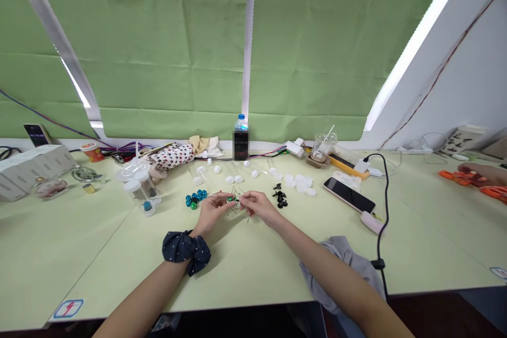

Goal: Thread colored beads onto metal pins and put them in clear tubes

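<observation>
My left hand is closed in a pinch on a small shiny green ball. Opposite it, the fingers of my right hand are pinched on a small black piece that meets the ball; its shape is mostly hidden. Thin, pale wire-like stems lie beneath and around the fingertips. Left of my hands sits a cluster of shiny blue balls with a green ball at its front. To the right lies a pile of black pegs with flat heads.
White caps and clear tubes lie behind the hands. Lidded clear jars stand left, a bottle at the back. Right are a phone, a black cable, a grey cloth and another person's hand with orange scissors.
</observation>
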{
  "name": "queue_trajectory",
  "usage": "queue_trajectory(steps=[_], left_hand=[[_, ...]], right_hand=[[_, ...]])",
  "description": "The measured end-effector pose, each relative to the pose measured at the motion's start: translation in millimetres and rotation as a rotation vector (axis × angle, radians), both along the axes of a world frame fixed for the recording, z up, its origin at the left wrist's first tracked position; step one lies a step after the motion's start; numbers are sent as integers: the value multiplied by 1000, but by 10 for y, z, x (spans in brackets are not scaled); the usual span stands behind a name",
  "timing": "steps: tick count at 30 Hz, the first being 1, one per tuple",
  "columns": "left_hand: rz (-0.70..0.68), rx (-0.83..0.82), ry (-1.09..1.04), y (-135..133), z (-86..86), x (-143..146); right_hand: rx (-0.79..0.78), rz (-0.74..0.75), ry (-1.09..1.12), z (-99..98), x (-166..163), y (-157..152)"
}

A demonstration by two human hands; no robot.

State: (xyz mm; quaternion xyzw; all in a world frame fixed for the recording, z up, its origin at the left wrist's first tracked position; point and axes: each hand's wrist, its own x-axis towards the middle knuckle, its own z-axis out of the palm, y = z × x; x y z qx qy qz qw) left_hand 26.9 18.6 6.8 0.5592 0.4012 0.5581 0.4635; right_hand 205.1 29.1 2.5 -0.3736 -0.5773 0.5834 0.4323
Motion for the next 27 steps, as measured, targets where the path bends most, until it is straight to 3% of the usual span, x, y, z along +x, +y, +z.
queue_trajectory(steps=[16,27], left_hand=[[18,-7,-51,-91,110,62],[10,15,-16,-49,44,37]], right_hand=[[-33,-19,10,-23,-9,8],[-41,-15,10,-49,-17,17]])
